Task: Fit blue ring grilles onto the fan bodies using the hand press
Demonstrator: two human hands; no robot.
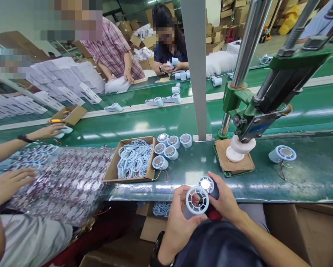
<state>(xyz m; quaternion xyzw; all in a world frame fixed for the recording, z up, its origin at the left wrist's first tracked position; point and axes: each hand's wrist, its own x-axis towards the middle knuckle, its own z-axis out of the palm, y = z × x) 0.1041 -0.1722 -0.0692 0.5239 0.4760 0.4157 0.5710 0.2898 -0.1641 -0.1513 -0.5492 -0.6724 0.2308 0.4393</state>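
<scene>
Left hand (180,218) in a closed grip on a pale round grille ring (197,200), fingers curled about its rim, held up just in front of the body. Right hand (226,202) in a closed grip on a round fan motor unit (206,184) with a shiny centre, touching the ring's upper right edge, both low over the near edge of the green tabletop (308,178).

Far left: a co-worker's two hands (48,131), one spread over a glinting sheet of packed parts (68,178), the other by a small white part further back. Just right of that sheet, an open cardboard box (114,168) full of loose pale rings. Beside its right wall, a cluster of finished round units (169,146) standing on the tabletop. Further right, a grey post, then a green hand press (255,111) with its white head resting on a brown pad (234,161). Well right, one more round unit (283,154) lying tilted with thin wires trailing. Across the belt, two more people at work among white parts and boxes
</scene>
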